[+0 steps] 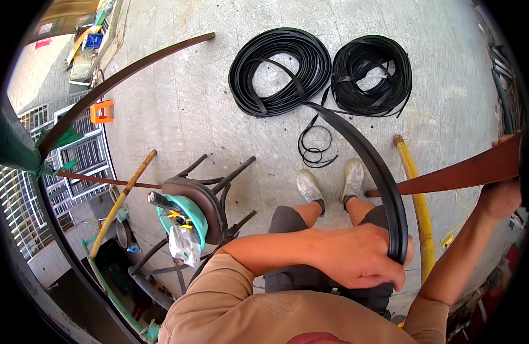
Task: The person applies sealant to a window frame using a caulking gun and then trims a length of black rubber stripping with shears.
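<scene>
My left hand (364, 255) is closed round a black rubber strip (370, 152), which arches up from the coils on the floor and bends down into my fingers. Far to the right, my right hand (501, 199) wraps round a reddish-brown flat metal bar (465, 171). Its palm is against the lower edge and fingertips show over the upper edge. A black band (526, 166) runs along the bar there, partly cut off by the dark rim of the view. Two coils of black strip, a larger left one (241, 74) and a smaller right one (399, 74), lie ahead.
At my left stands a brown-seated chair (217, 200) holding a turquoise bowl (198, 209) of tools and a plastic bag. Yellow poles (416, 200) stand on both sides. Beyond are an orange stool (102, 112), metal grilles (84, 149) and a curved brown bar (124, 71).
</scene>
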`<control>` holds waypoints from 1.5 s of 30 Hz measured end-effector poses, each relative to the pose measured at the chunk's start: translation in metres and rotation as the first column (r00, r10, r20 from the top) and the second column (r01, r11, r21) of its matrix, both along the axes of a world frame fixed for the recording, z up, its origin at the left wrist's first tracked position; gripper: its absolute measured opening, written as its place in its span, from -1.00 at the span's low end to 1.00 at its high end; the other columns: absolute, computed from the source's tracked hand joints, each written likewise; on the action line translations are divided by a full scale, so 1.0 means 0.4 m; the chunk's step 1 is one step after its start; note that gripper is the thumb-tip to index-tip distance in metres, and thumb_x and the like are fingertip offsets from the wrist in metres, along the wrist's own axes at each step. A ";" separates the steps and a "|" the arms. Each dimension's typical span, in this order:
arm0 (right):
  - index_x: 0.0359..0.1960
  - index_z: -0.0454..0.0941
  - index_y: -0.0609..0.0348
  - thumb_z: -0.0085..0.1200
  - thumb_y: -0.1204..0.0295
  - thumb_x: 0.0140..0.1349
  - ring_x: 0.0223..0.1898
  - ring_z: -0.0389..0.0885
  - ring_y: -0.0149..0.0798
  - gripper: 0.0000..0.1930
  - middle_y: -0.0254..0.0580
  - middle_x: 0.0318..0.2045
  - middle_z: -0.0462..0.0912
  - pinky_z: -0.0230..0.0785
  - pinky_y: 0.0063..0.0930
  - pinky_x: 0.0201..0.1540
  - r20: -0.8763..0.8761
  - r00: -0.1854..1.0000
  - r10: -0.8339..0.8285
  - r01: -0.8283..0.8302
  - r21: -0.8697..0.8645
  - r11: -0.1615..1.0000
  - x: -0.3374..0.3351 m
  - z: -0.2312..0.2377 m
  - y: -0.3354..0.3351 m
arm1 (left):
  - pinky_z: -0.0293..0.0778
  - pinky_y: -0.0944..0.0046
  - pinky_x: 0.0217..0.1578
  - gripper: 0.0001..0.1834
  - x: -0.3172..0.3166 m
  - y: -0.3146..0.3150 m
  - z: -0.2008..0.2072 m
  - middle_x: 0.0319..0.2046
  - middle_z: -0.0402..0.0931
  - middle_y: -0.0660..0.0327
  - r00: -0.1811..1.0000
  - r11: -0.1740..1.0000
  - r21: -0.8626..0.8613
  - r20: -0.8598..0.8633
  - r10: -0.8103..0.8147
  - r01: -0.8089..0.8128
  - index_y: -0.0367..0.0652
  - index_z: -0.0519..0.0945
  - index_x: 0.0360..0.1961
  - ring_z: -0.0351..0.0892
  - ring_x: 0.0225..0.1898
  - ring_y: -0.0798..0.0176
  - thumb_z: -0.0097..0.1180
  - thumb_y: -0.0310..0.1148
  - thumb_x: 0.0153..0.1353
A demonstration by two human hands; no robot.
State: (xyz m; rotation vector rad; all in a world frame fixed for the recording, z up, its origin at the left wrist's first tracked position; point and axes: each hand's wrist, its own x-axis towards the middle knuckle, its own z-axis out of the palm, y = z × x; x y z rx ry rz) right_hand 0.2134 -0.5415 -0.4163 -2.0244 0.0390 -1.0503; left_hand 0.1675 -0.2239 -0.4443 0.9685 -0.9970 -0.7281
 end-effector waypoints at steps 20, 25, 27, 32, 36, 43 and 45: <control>0.37 0.45 0.51 -0.28 -0.04 0.74 0.26 0.58 0.08 -0.30 0.26 0.25 0.59 0.39 -0.10 0.34 -0.425 0.900 -0.098 0.206 0.216 0.954 -0.067 0.015 0.052 | 0.48 -0.32 -0.31 -0.73 -0.069 -0.227 0.638 -0.48 0.64 -0.14 0.952 0.911 -0.366 0.295 -0.083 0.192 -0.11 0.66 -0.26 0.65 -0.35 -0.36 0.03 -0.19 0.50; 0.34 0.48 0.40 0.15 0.36 0.55 0.13 0.57 -0.06 -0.55 0.14 0.17 0.54 0.44 -0.17 0.23 -0.354 0.822 -0.446 0.404 -0.187 0.895 -0.114 0.173 0.189 | 0.50 -0.27 -0.34 -0.77 -0.009 -0.220 0.784 -0.50 0.64 -0.06 0.946 0.904 -0.410 0.323 0.019 0.122 -0.08 0.67 -0.23 0.66 -0.37 -0.30 0.07 -0.20 0.47; 0.31 0.49 0.40 0.19 0.50 0.48 0.03 0.58 -0.17 -0.57 0.10 0.17 0.55 0.50 -0.29 0.10 -0.343 0.920 -0.190 0.221 0.053 0.974 -0.130 0.224 0.277 | 0.51 -0.25 -0.33 -0.80 0.019 -0.209 0.847 -0.49 0.65 -0.04 0.936 0.887 -0.449 0.347 0.065 0.104 -0.05 0.69 -0.21 0.67 -0.37 -0.28 0.11 -0.21 0.45; 0.62 0.12 0.48 0.32 0.47 0.41 -0.28 0.58 -0.43 -0.15 -0.13 -0.07 0.65 0.51 -0.51 -0.14 -0.306 0.840 0.448 -0.285 0.454 0.844 -0.082 0.467 0.467 | 0.51 -0.24 -0.30 -0.80 0.052 -0.178 1.010 -0.47 0.66 -0.04 0.928 0.865 -0.490 0.363 0.087 0.110 -0.04 0.71 -0.21 0.67 -0.34 -0.28 0.13 -0.20 0.44; 0.46 0.41 0.45 0.30 0.19 0.50 -0.35 0.54 -0.50 -0.31 -0.22 -0.09 0.66 0.44 -0.55 -0.25 -0.255 0.729 0.635 -0.460 0.505 0.731 -0.026 0.638 0.461 | 0.52 -0.24 -0.28 -0.80 0.046 -0.160 1.151 -0.46 0.66 -0.05 0.916 0.838 -0.522 0.394 0.074 0.157 -0.04 0.72 -0.21 0.67 -0.31 -0.28 0.15 -0.20 0.44; 0.19 0.57 0.40 -0.16 -0.14 0.69 -0.42 0.50 -0.34 -0.31 -0.30 -0.45 0.44 0.44 -0.41 -0.27 0.018 0.880 0.474 -0.433 0.439 0.787 0.067 1.048 0.410 | 0.52 -0.24 -0.24 -0.79 -0.013 -0.148 1.348 -0.43 0.67 -0.06 0.870 0.800 -0.549 0.487 0.073 0.240 -0.04 0.74 -0.21 0.68 -0.27 -0.29 0.18 -0.19 0.43; 0.16 0.56 0.48 -0.19 -0.28 0.63 -0.44 0.53 -0.29 -0.17 -0.26 -0.46 0.43 0.51 -0.42 -0.25 0.173 0.912 0.372 -0.409 0.325 0.852 0.099 1.181 0.390 | 0.54 -0.25 -0.22 -0.80 -0.043 -0.154 1.383 -0.37 0.70 -0.07 0.823 0.814 -0.524 0.558 0.106 0.250 0.00 0.75 -0.12 0.68 -0.24 -0.33 0.20 -0.17 0.43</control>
